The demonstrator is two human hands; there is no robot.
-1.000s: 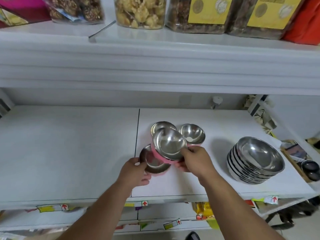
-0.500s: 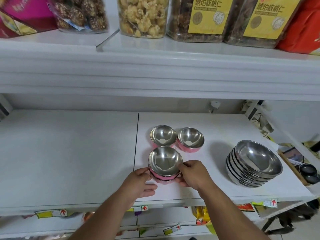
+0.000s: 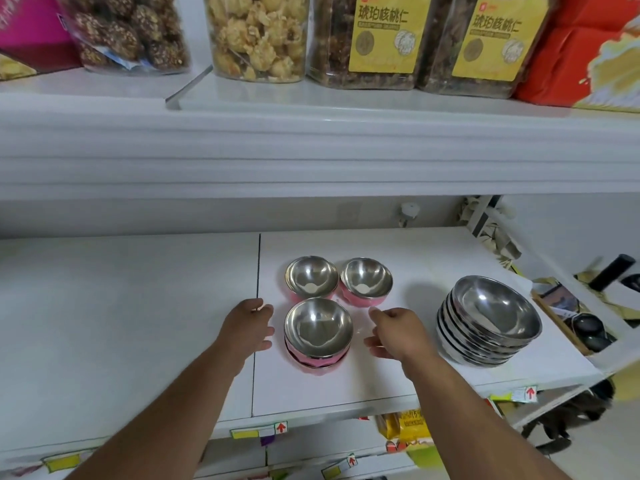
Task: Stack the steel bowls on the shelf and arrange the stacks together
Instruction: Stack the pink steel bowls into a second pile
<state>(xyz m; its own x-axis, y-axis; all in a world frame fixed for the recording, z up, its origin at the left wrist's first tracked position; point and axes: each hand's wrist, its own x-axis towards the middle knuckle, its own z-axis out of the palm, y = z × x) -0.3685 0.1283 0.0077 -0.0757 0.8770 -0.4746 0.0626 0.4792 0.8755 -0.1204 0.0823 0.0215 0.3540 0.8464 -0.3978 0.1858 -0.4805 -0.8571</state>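
Note:
A short stack of pink-sided steel bowls [image 3: 318, 332] rests on the white shelf [image 3: 121, 323], near its front. Behind it stand two single pink steel bowls, one at the left [image 3: 311, 277] and one at the right [image 3: 366, 279]. A taller stack of several larger plain steel bowls [image 3: 491, 318] sits further right. My left hand [image 3: 247, 325] hovers just left of the pink stack, fingers apart, holding nothing. My right hand [image 3: 394, 332] is just right of it, also open and apart from the bowls.
The upper shelf's thick white edge [image 3: 311, 150] overhangs the bowls and carries snack jars [image 3: 256, 36]. A wooden tray with dark items [image 3: 575, 320] lies past the shelf's right end. Packets [image 3: 405, 424] sit on the shelf below.
One bowl was set down onto another, forming the pink stack. Both hands have let go and drawn a little away to either side.

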